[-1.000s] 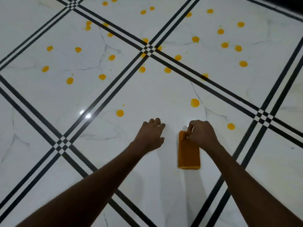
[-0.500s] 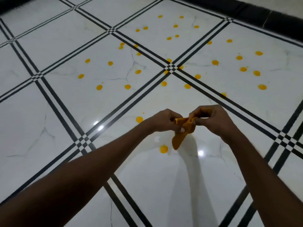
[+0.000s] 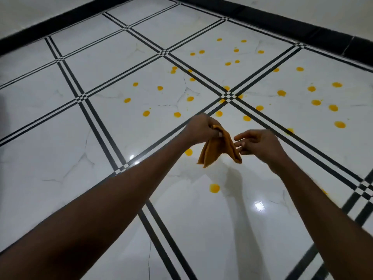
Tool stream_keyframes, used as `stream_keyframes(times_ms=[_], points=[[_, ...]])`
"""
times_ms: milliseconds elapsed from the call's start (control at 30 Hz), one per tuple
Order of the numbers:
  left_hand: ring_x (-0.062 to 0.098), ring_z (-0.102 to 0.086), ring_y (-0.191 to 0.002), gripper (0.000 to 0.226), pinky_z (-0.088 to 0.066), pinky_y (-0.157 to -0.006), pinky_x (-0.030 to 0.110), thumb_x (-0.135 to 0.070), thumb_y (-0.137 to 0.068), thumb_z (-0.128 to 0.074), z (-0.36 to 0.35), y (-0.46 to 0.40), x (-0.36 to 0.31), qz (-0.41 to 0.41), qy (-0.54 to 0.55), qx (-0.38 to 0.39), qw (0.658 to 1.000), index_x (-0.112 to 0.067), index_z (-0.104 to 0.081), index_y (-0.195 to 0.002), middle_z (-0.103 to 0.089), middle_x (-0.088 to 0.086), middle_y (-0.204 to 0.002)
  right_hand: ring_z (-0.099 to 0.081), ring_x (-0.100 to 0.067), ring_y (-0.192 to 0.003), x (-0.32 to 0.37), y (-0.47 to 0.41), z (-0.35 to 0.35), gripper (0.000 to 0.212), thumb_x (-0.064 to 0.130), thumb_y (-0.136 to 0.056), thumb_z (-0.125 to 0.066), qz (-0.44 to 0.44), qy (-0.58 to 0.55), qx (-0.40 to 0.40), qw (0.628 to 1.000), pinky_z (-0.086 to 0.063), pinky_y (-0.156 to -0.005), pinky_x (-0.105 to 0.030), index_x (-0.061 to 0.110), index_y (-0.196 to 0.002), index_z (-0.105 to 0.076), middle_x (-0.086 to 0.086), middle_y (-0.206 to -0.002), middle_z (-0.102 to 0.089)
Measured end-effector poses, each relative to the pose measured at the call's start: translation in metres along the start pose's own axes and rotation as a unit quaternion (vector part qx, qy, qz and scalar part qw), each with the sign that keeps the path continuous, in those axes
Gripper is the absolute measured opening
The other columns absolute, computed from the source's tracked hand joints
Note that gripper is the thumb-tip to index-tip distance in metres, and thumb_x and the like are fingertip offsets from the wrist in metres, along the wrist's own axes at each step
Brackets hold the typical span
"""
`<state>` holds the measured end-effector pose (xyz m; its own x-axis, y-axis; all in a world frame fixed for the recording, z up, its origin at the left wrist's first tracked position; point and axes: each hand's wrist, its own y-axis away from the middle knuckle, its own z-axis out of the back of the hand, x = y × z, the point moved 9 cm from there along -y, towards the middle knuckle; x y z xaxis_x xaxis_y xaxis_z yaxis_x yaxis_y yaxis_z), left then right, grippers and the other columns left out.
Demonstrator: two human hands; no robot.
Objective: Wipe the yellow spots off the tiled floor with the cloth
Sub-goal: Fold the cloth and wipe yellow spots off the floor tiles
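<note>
While your left hand (image 3: 201, 129) stays clenched on the one orange cloth (image 3: 219, 147), raised above the tiled floor (image 3: 60, 150), your right hand (image 3: 257, 143) is spread open, fingertips (image 3: 239, 147) touching its hanging fold. Roughly thirty yellow spots (image 3: 214, 188) lie unwiped.

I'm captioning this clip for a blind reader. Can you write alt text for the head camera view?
The left hand holds an orange cloth above a white tiled floor, with the open right hand beside it. Many yellow spots dot the tiles.
</note>
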<state>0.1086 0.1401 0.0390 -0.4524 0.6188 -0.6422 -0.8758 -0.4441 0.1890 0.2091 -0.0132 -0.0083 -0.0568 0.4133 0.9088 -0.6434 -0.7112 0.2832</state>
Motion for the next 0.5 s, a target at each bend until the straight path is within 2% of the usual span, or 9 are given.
stream_keyframes(times_ms=[33, 100, 167, 200, 233, 300, 333, 400, 500], points=[[0.02, -0.069, -0.091, 0.019, -0.056, -0.084, 0.037, -0.02, -0.087, -0.073, 0.008, -0.002, 0.003, 0.006, 0.0, -0.019, 1.0, -0.014, -0.079, -0.104, -0.076, 0.007, -0.095, -0.076, -0.029, -0.085, 0.006, -0.005, 0.005, 0.021, -0.002, -0.091, -0.061, 0.02, 0.018, -0.013, 1.0, -0.062, -0.085, -0.044, 0.011, -0.097, -0.076, -0.017, -0.091, -0.078], [0.022, -0.071, -0.085, 0.018, -0.058, -0.082, 0.039, -0.023, -0.087, -0.073, 0.021, -0.007, 0.01, 0.021, 0.005, -0.053, 0.998, -0.012, -0.08, -0.099, -0.076, 0.009, -0.091, -0.074, -0.02, -0.091, 0.017, -0.013, 0.007, 0.016, 0.017, -0.088, -0.072, 0.058, 0.063, -0.024, 0.996, -0.059, -0.088, -0.043, 0.02, -0.103, -0.076, -0.003, -0.093, -0.079], [0.025, -0.072, -0.082, 0.019, -0.059, -0.08, 0.042, -0.025, -0.086, -0.073, 0.026, -0.012, 0.01, 0.018, 0.003, -0.059, 0.998, -0.009, -0.079, -0.095, -0.076, 0.011, -0.087, -0.067, -0.011, -0.103, 0.02, -0.015, -0.01, 0.045, 0.035, -0.079, -0.083, 0.077, 0.135, -0.005, 0.988, -0.052, -0.092, -0.036, 0.027, -0.121, -0.069, 0.007, -0.107, -0.073], [0.026, -0.072, -0.082, 0.02, -0.06, -0.079, 0.042, -0.026, -0.086, -0.073, 0.025, -0.015, 0.008, 0.013, 0.002, -0.053, 0.999, -0.009, -0.079, -0.095, -0.076, 0.012, -0.087, -0.063, -0.01, -0.106, 0.018, -0.016, -0.021, 0.053, 0.037, -0.077, -0.084, 0.085, 0.173, -0.005, 0.981, -0.05, -0.092, -0.034, 0.028, -0.126, -0.065, 0.008, -0.11, -0.07], [0.025, -0.072, -0.081, 0.02, -0.06, -0.078, 0.04, -0.026, -0.087, -0.073, 0.024, -0.018, 0.005, 0.006, -0.002, -0.04, 0.999, -0.009, -0.079, -0.096, -0.076, 0.012, -0.088, -0.064, -0.013, -0.104, 0.015, -0.02, -0.028, 0.049, 0.034, -0.079, -0.083, 0.102, 0.2, -0.016, 0.974, -0.049, -0.089, -0.031, 0.027, -0.124, -0.066, 0.007, -0.106, -0.07], [0.017, -0.068, -0.081, 0.021, -0.057, -0.075, 0.027, -0.025, -0.088, -0.073, 0.022, -0.022, 0.001, -0.004, -0.031, -0.011, 0.999, -0.013, -0.078, -0.104, -0.076, 0.005, -0.093, -0.07, -0.023, -0.091, 0.021, -0.022, -0.025, 0.018, 0.017, -0.087, -0.071, 0.144, 0.237, -0.073, 0.958, -0.047, -0.072, -0.026, 0.022, -0.104, -0.074, 0.001, -0.085, -0.071], [0.011, -0.065, -0.083, 0.023, -0.052, -0.072, 0.018, -0.024, -0.089, -0.073, 0.023, -0.023, 0.002, -0.007, -0.048, -0.004, 0.999, -0.014, -0.077, -0.109, -0.074, -0.001, -0.094, -0.07, -0.026, -0.087, 0.026, -0.023, -0.017, 0.017, 0.011, -0.089, -0.066, 0.15, 0.242, -0.101, 0.953, -0.045, -0.069, -0.026, 0.021, -0.099, -0.076, -0.001, -0.081, -0.072], [0.005, -0.06, -0.088, 0.024, -0.043, -0.069, 0.009, -0.021, -0.09, -0.072, 0.025, -0.022, 0.008, -0.009, -0.058, -0.01, 0.998, -0.017, -0.076, -0.113, -0.07, -0.008, -0.093, -0.071, -0.025, -0.09, 0.035, -0.024, -0.002, 0.025, 0.006, -0.092, -0.061, 0.159, 0.235, -0.137, 0.949, -0.047, -0.077, -0.025, 0.017, -0.105, -0.079, -0.005, -0.093, -0.077], [0.001, -0.062, -0.091, 0.027, -0.046, -0.076, 0.012, -0.012, -0.087, -0.071, 0.019, -0.009, 0.02, -0.006, 0.0, -0.055, 0.998, -0.023, -0.077, -0.112, -0.075, -0.007, -0.096, -0.071, -0.028, -0.096, 0.037, -0.002, 0.004, 0.03, 0.004, -0.094, -0.057, 0.176, 0.241, -0.176, 0.938, -0.053, -0.089, -0.031, 0.014, -0.114, -0.077, -0.008, -0.105, -0.078]])
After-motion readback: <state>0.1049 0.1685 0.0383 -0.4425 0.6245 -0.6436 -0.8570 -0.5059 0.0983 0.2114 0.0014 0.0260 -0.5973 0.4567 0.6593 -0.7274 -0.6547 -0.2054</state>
